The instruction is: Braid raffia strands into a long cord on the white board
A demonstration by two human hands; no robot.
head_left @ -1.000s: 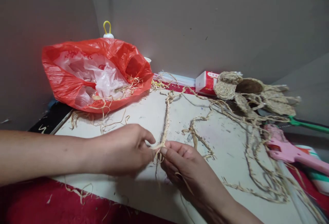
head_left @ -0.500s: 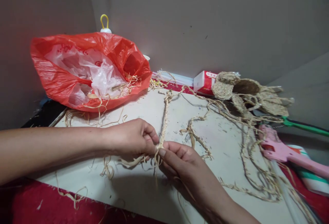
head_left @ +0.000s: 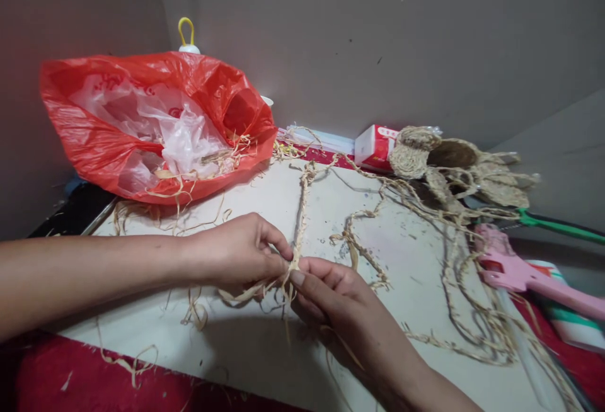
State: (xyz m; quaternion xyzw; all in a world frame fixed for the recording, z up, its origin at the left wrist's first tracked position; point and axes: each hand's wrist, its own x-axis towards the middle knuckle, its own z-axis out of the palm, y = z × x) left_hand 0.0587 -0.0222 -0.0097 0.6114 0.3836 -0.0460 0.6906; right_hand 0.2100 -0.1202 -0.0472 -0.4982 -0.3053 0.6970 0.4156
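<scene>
A braid of dry, straw-coloured fibre (head_left: 301,217) runs toward me over the white board (head_left: 265,194). At its near end, loose strands (head_left: 246,297) fan out to the left and downward. My left hand (head_left: 250,251) is closed, with thumb and fingers pinching strands on the left side of the braid. My right hand (head_left: 338,292) pinches the braid's end between thumb and forefinger, just right of the left fingertips. The exact path of the strands between the fingers is partly hidden.
A red plastic bag (head_left: 151,128) with fibre strands stands at the back left. Finished braid (head_left: 454,324) loops along the right. Behind it sit woven fibre pieces (head_left: 454,160), a red-and-white packet (head_left: 375,146) and a pink glue gun (head_left: 524,267). Red cloth (head_left: 142,387) borders the board.
Both hands stay at the braid's end with only slight finger movement. The left fingertips have shifted slightly. The whole view has moved a little.
</scene>
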